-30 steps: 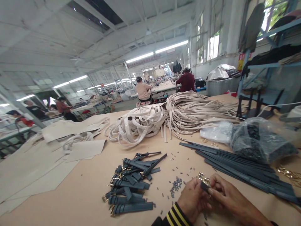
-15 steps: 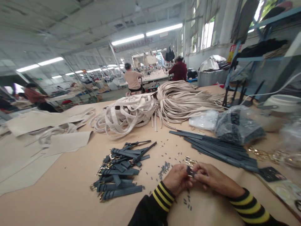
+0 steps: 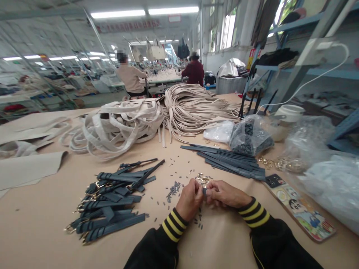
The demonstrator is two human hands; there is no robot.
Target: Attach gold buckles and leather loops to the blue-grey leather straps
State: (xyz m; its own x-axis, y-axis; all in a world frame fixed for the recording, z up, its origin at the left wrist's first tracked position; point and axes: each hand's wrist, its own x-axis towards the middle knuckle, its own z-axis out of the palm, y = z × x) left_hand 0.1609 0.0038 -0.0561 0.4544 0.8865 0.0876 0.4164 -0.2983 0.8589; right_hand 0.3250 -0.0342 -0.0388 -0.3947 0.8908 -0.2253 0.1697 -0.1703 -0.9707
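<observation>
My left hand (image 3: 190,200) and my right hand (image 3: 228,193) meet low over the table, fingertips pinched together. Between them shows a short bit of a dark blue strap (image 3: 204,191); my fingers cover most of it. Just beyond the fingertips lie several gold buckles (image 3: 202,179). Small dark pieces (image 3: 174,189) are scattered left of my left hand, and a few more lie below the hands. Further left is a heap of dark blue buckled straps (image 3: 112,203). Long flat dark blue strips (image 3: 227,160) lie beyond my right hand.
Beige strap coils (image 3: 117,127) and a tied beige strip bundle (image 3: 190,108) sit at the back. On the right are a clear bag of dark pieces (image 3: 249,136), more gold hardware (image 3: 267,162), a cartoon-printed phone case (image 3: 300,211) and plastic bags (image 3: 333,186). Two people sit farther off.
The view has turned to the right, so the table's contents appear shifted left. My hands are still together, and my fingers now cover more of the dark strap.
</observation>
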